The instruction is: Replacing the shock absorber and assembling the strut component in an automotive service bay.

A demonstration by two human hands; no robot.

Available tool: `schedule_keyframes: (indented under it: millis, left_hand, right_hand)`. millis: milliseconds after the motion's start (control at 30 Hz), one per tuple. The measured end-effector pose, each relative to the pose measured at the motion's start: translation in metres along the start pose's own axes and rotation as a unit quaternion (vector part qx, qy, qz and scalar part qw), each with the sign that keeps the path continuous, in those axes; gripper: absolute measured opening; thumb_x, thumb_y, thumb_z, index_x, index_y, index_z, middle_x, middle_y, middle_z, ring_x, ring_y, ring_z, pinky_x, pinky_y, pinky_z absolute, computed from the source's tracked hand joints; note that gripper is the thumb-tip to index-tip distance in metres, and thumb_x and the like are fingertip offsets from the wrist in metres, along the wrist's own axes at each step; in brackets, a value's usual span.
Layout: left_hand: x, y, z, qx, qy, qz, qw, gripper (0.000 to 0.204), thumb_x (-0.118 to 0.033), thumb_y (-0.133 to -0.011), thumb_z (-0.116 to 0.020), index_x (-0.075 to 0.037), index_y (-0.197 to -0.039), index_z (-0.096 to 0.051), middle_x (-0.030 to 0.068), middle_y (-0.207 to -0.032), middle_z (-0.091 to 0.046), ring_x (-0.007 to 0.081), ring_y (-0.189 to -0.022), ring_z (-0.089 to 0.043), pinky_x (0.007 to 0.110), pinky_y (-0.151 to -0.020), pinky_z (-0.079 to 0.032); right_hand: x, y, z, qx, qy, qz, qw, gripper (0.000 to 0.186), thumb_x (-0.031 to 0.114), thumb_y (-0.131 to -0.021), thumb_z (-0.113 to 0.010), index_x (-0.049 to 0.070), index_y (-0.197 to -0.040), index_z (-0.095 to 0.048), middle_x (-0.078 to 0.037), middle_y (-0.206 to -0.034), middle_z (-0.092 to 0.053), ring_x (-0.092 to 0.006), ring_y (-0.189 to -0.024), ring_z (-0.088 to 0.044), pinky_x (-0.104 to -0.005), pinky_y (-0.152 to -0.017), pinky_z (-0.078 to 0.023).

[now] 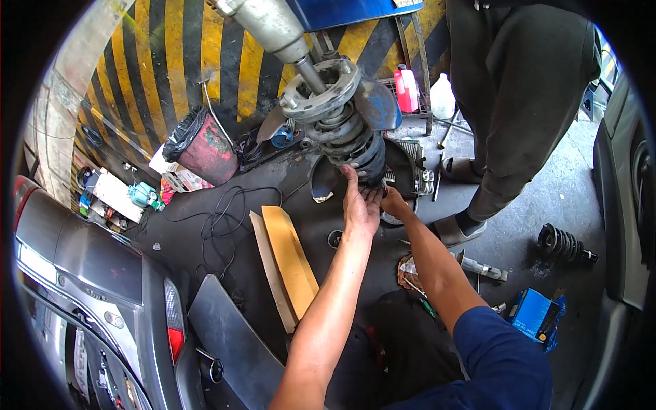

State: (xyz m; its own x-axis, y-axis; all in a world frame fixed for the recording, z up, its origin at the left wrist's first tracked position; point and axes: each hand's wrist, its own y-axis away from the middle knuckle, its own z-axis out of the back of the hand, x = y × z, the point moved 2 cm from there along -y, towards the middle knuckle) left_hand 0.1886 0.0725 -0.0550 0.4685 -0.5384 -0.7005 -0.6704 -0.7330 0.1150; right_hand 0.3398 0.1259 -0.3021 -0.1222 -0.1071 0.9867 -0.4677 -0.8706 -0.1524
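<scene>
A strut assembly (335,130) with a dirty coil spring and a round top mount stands at the centre top, slightly tilted. A grey metal tool (273,34) reaches its shaft down into the middle of the mount. My left hand (361,208), palm up, grips the dark lower end of the assembly, thumb against its side. Beside it, my right hand (395,203) is closed at the same lower end; its fingertips are partly hidden, and what they hold cannot be made out. Curved metal blades (379,106) flank the spring.
A person (519,96) in dark trousers stands at the right. A coil-spring strut (562,244) and a blue box (533,318) lie on the floor. An opened cardboard box (290,260), cables (222,219), a red bin (208,154) and a grey car (96,266) occupy the left.
</scene>
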Motion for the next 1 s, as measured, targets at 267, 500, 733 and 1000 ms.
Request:
schedule_keyframes:
  millis: [267,500,733,1000]
  left_hand:
    - [-0.004,-0.002,0.009,-0.048,0.022,-0.004,0.999,0.107,-0.068,-0.073,-0.065,-0.002,-0.145,-0.022,0.0173,-0.145,-0.028,0.0288,-0.134,-0.031,0.041,-0.113,-0.026]
    - [-0.008,0.0,0.016,-0.038,0.012,-0.013,0.999,0.13,-0.069,-0.065,-0.071,0.009,-0.143,-0.004,0.0238,-0.149,-0.012,0.0346,-0.138,-0.02,0.046,-0.116,-0.018]
    - [-0.006,0.0,0.009,-0.031,0.028,-0.009,0.999,0.139,-0.067,-0.061,-0.075,0.012,-0.142,0.006,0.0253,-0.149,-0.009,0.0364,-0.139,-0.018,0.047,-0.116,-0.017]
    - [-0.007,0.001,0.014,-0.032,0.022,-0.01,0.999,0.137,-0.068,-0.061,-0.075,0.014,-0.141,0.001,0.0255,-0.148,-0.012,0.0367,-0.139,-0.019,0.047,-0.116,-0.017]
  right_hand:
    - [-0.01,-0.004,-0.015,0.004,0.007,0.099,0.995,0.044,0.021,-0.073,-0.075,0.004,-0.111,-0.062,-0.016,-0.091,-0.069,-0.0201,-0.078,-0.064,-0.0334,-0.076,-0.05]
    - [-0.024,-0.007,-0.029,0.014,0.054,0.05,0.997,0.033,0.025,-0.077,-0.071,0.012,-0.106,-0.067,-0.019,-0.087,-0.068,-0.0271,-0.076,-0.064,-0.032,-0.075,-0.049]
    - [-0.04,-0.016,-0.018,0.013,0.049,0.072,0.996,0.051,0.028,-0.073,-0.075,-0.003,-0.111,-0.061,-0.021,-0.086,-0.067,-0.0222,-0.074,-0.062,-0.0332,-0.073,-0.049]
    - [-0.018,-0.007,-0.024,-0.008,-0.028,0.006,1.0,0.072,0.021,-0.066,-0.078,-0.002,-0.128,-0.049,-0.018,-0.091,-0.068,-0.0164,-0.078,-0.059,-0.0309,-0.074,-0.05]
